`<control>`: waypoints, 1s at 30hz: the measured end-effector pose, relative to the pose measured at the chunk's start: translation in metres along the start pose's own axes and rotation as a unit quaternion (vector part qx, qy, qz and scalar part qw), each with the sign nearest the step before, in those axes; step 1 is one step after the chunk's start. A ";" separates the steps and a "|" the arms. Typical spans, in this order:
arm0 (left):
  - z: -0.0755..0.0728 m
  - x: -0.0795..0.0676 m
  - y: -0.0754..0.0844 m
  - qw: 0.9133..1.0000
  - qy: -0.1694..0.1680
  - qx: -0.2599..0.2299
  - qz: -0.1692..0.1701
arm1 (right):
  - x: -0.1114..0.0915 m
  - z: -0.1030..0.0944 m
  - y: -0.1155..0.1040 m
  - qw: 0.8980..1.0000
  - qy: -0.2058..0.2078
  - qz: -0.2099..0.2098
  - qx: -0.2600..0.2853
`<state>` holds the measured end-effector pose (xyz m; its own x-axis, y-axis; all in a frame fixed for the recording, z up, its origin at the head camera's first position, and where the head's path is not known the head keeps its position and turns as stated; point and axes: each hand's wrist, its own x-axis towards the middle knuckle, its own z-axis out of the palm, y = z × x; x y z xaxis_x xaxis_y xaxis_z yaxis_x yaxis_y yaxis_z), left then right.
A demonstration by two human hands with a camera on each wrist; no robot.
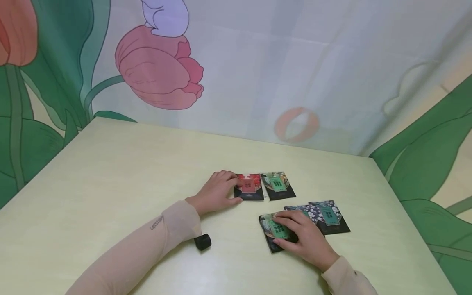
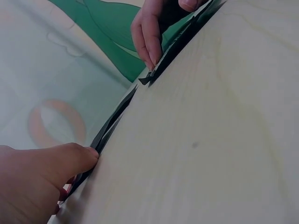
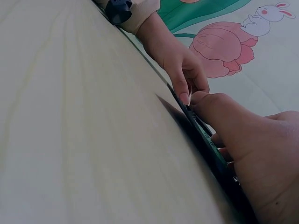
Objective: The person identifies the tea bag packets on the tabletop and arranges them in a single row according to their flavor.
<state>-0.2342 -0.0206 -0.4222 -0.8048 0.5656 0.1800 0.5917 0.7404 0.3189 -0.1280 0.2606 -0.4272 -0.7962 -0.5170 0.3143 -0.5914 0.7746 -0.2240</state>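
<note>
On the table my left hand rests at the left side of a flat packet with a red label. Its fingers lie over the packet's left part, and the thumb touches the lower left corner. Right beside it lies a packet with a green label. Nearer to me, my right hand holds another green-labelled packet, fingers over its top and thumb along the lower side. A dark shadow shows under this packet's edge in the right wrist view.
Two dark packets with white flowers lie to the right; one with a teal label overlaps its neighbour, which my right hand partly hides. A black cylindrical piece sits at the left sleeve's cuff. A printed curtain hangs behind the table.
</note>
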 end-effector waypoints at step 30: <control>-0.010 -0.027 -0.006 1.000 -0.005 -0.003 0.005 | 0.001 -0.001 0.000 1.000 -0.001 0.003 0.008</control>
<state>-0.2164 -0.0446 -0.4195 -0.7983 0.5767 0.1735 0.5994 0.7329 0.3219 -0.1284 0.2605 -0.4265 -0.7998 -0.5137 0.3106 -0.5889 0.7719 -0.2396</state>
